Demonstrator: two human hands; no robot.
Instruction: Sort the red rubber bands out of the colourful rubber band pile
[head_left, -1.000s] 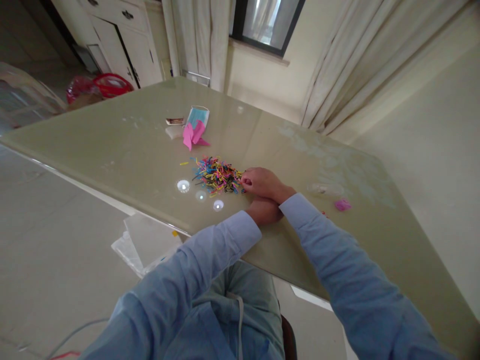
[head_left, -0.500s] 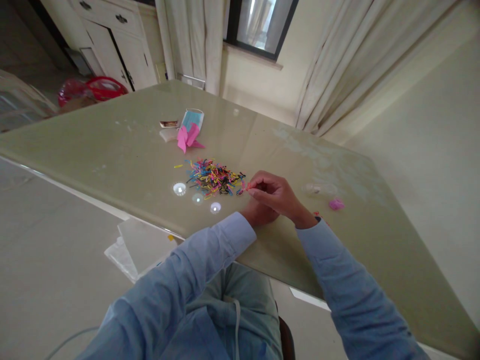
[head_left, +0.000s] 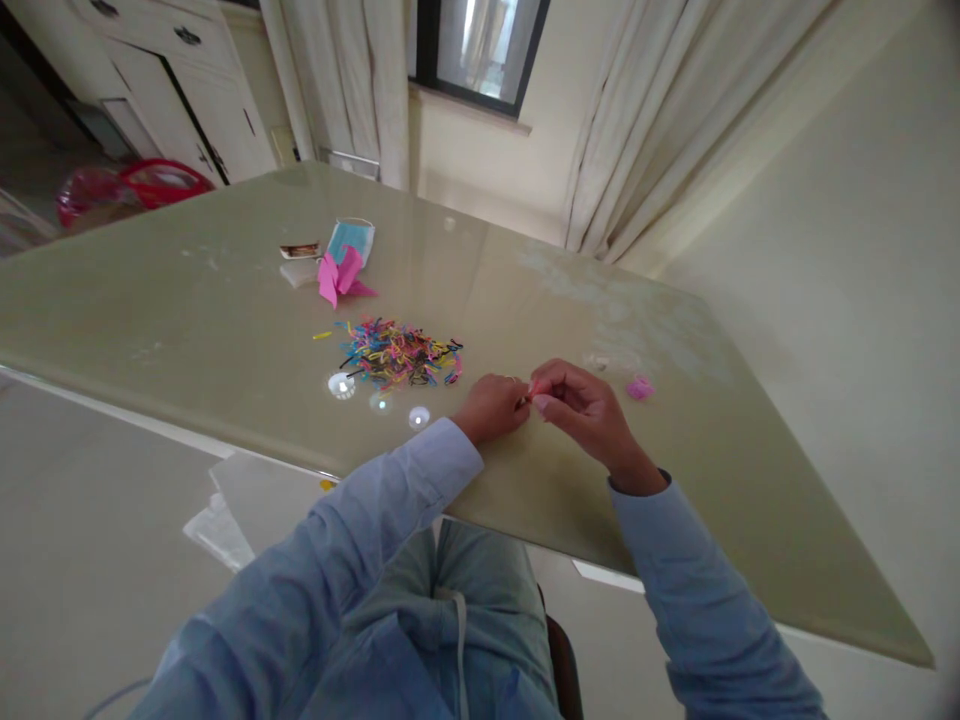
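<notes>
My left hand (head_left: 491,408) rests low over the table, its fingers closed and their tips turned toward my right hand (head_left: 586,412). The right thumb and forefinger pinch a small red rubber band (head_left: 533,391) right at the left fingertips. Most of what the left fingers hold is hidden; the band seems to run into them. Left of both hands lies a loose pile of small coloured rubber bands (head_left: 401,354), in yellow, pink, blue, red and black. A single yellow band (head_left: 322,336) lies apart at its left.
Behind the pile are a pink paper shape (head_left: 343,276), a blue face mask (head_left: 351,242) and a small dark-and-white packet (head_left: 300,251). A pink clump (head_left: 640,387) lies right of my hands, near a clear plastic piece (head_left: 611,362). The glossy table's front edge (head_left: 525,540) is close to my lap.
My right hand has drawn back from the pile's edge with the red band. My left hand, earlier mostly hidden beneath it, now meets it fingertip to fingertip. The view has shifted right.
</notes>
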